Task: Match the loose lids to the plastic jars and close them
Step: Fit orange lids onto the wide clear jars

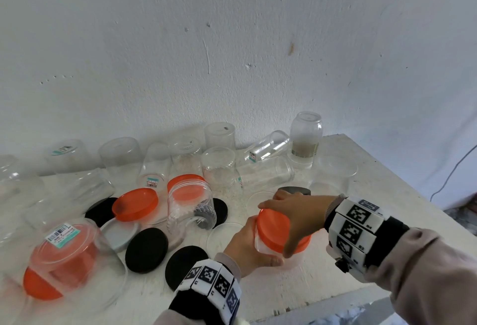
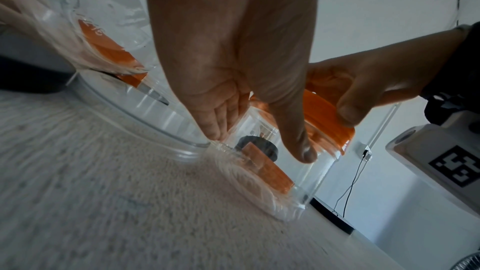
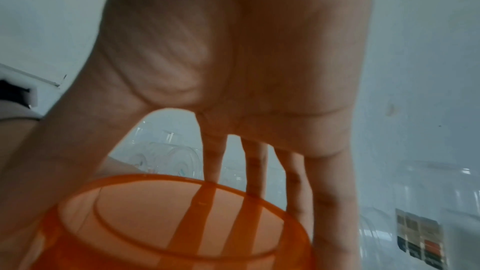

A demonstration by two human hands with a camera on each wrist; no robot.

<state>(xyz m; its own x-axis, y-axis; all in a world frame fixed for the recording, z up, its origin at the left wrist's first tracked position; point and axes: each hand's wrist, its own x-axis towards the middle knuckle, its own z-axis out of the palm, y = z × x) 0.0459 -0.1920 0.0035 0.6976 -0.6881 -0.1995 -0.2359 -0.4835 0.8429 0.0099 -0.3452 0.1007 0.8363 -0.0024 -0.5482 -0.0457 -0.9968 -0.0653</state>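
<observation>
Near the table's front edge a small clear jar (image 1: pixel 261 244) leans to the left with an orange lid (image 1: pixel 273 229) on its mouth. My left hand (image 1: pixel 246 246) grips the jar's body from the near side, thumb across its wall. Over it my right hand (image 1: pixel 296 215) comes from the right, fingers and thumb curled round the lid's rim. The left wrist view shows my left hand (image 2: pixel 233 79) on the clear jar (image 2: pixel 298 174) and the right hand (image 2: pixel 376 83) on the orange lid (image 2: pixel 322 110). In the right wrist view my right hand (image 3: pixel 233 69) clasps the orange lid (image 3: pixel 168 213).
Loose lids lie left of my hands: black ones (image 1: pixel 146 249) (image 1: pixel 184 265), an orange one (image 1: pixel 135 203) and clear ones (image 1: pixel 224 237). An open jar (image 1: pixel 189 208) stands among them. A big jar (image 1: pixel 67 255) sits at the front left. Several clear jars (image 1: pixel 219 167) line the wall. The table (image 1: pixel 322 275) ends just right.
</observation>
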